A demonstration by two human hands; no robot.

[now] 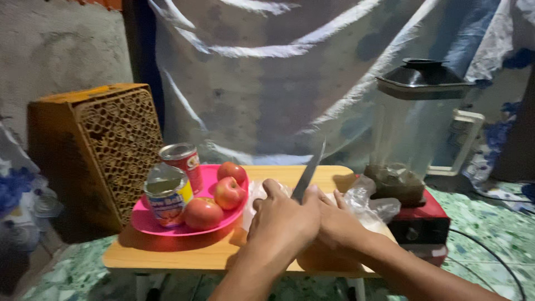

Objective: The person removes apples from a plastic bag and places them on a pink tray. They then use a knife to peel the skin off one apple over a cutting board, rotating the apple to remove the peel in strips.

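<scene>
A kitchen knife is held w/ the blade pointing up and away, between both hands, over the middle of a low wooden table. The left hand is clenched over the near part of the knife; the handle itself is hidden under the fingers, so the exact grip cannot be told. The right hand is pressed against the left one, fingers curled; whether smth is grasped by it, or only the knife steadied, cannot be told. Under and behind the hands a crumpled clear plastic bag is seen on the table.

As a judgement: a cutting step seems to be prepared, not yet a cut, because no fruit is under the blade. For the next move, the blade needs to be turned down and away from the fingers, and one hand freed.

Containers: a pink plate at the left of the table is loaded w/ three red apples and two tins. The nearer tin looks opened; its content cannot be seen. The red tin stands behind it, closed as far as seen. At the right, a blender w/ dark lid is set on a red base; the jar appears empty. An orange crate stands left of the table.
</scene>
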